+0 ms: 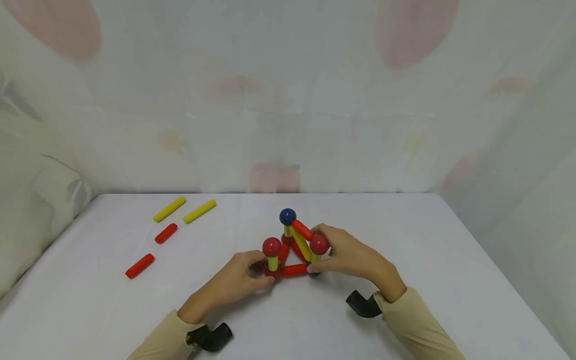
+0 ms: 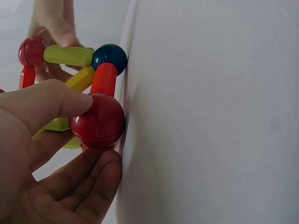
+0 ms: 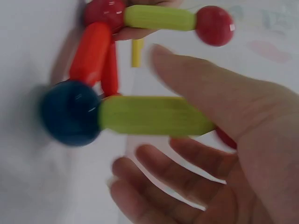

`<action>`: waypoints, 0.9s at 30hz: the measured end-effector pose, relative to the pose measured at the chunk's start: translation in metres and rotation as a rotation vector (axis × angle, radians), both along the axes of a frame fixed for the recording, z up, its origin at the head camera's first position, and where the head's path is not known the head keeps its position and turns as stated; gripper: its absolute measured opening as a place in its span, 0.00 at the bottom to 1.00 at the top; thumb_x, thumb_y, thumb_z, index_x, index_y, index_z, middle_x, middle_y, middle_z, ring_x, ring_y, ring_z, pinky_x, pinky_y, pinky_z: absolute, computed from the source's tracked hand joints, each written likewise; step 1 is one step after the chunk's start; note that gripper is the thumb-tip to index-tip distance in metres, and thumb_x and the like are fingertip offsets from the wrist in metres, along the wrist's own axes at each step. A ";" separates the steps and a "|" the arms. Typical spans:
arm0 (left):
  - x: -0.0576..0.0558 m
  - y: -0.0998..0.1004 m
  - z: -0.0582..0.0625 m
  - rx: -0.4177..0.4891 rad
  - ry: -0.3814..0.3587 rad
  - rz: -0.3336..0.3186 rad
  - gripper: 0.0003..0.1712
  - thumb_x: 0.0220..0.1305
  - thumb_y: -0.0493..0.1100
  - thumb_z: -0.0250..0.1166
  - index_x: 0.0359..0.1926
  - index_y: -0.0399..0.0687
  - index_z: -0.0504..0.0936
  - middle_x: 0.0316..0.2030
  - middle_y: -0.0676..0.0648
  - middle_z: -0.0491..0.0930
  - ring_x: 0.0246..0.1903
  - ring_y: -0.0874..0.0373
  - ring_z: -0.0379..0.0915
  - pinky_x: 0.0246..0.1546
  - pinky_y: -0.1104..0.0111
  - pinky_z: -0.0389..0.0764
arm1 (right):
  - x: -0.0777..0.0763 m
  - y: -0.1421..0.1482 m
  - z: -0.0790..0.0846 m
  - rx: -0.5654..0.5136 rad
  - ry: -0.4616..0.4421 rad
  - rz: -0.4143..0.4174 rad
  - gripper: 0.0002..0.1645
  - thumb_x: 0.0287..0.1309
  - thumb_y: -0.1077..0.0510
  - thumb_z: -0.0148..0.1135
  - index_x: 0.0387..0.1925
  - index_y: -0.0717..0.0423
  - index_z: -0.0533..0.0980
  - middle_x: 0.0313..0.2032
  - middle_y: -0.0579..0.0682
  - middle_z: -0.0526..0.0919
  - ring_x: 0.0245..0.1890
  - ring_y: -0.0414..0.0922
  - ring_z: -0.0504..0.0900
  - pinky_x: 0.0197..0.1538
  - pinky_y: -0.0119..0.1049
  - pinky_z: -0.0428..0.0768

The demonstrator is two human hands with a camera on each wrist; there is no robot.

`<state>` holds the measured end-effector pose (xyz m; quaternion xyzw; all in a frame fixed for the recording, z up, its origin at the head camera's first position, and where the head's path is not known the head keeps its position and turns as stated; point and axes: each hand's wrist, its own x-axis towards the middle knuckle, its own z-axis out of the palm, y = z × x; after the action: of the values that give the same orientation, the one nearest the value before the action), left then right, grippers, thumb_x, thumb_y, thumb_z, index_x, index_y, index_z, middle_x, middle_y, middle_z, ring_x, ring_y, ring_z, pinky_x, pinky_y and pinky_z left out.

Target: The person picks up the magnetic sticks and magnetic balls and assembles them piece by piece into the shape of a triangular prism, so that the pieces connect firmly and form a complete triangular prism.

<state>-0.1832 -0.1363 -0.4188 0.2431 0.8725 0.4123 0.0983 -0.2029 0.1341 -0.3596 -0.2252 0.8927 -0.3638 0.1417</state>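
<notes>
A toy frame of rods and balls stands on the table, its triangular base made of red rods. Short yellow-green uprights carry two red balls and, at the back, a dark blue ball. A red rod joins the back and right tops; below it slants a yellow rod. My left hand holds the red ball at the front-left base corner, thumb on it, fingers beneath. Around the right upright, my right hand has its thumb and spread fingers, with a gap below the rod. The right top ball is mostly hidden in the right wrist view.
Left of the frame lie two yellow rods and two short red rods on the white table. A patterned cloth hangs behind the table's far edge. Black mounts sit at both wrists.
</notes>
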 end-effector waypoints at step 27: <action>-0.012 -0.030 0.018 -0.091 0.013 0.115 0.19 0.63 0.43 0.68 0.55 0.51 0.81 0.47 0.52 0.82 0.46 0.57 0.76 0.47 0.67 0.80 | -0.010 0.012 -0.052 -0.134 -0.014 0.079 0.27 0.54 0.55 0.74 0.55 0.52 0.75 0.44 0.48 0.84 0.40 0.42 0.85 0.42 0.32 0.83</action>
<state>-0.1949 -0.1668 -0.4011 0.1906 0.9034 0.3757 0.0798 -0.2129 0.1464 -0.4121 -0.2668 0.8557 -0.4183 0.1471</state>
